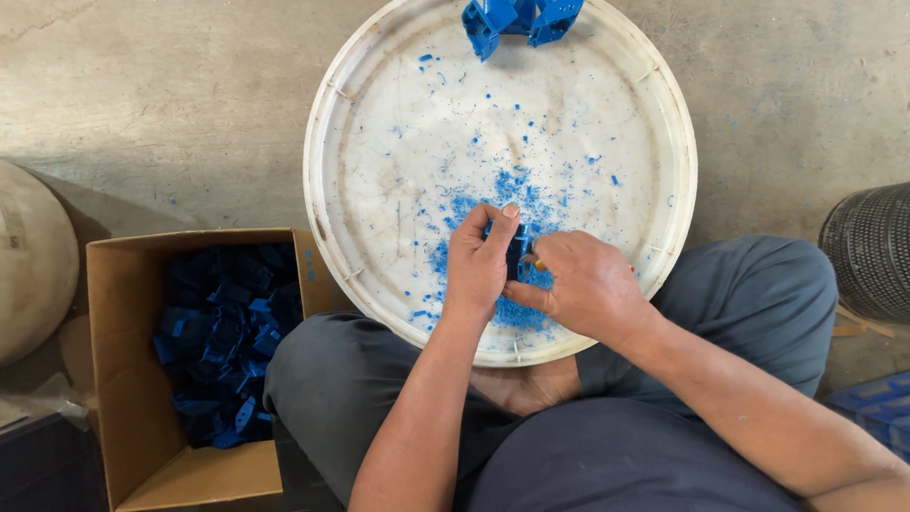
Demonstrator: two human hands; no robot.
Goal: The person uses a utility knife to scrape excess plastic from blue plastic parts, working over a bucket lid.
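Concrete floor point(171, 95) bears a white round tray point(327, 123) strewn with blue shavings point(517, 190).

Both hands point(479, 261) point(583, 284) apparently grip blue part point(518, 248).

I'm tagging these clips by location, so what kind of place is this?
Probably a small workshop floor for hand-finishing plastic parts: bare concrete floor, a cardboard box of blue parts, and blue shavings on a round white tray.

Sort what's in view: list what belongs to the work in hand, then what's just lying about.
In use:
left hand
right hand
blue plastic part held between them
white round tray
blue shavings
blue parts at the tray's far edge
cardboard box of blue parts

Lying about:
black mesh bin
blue crate
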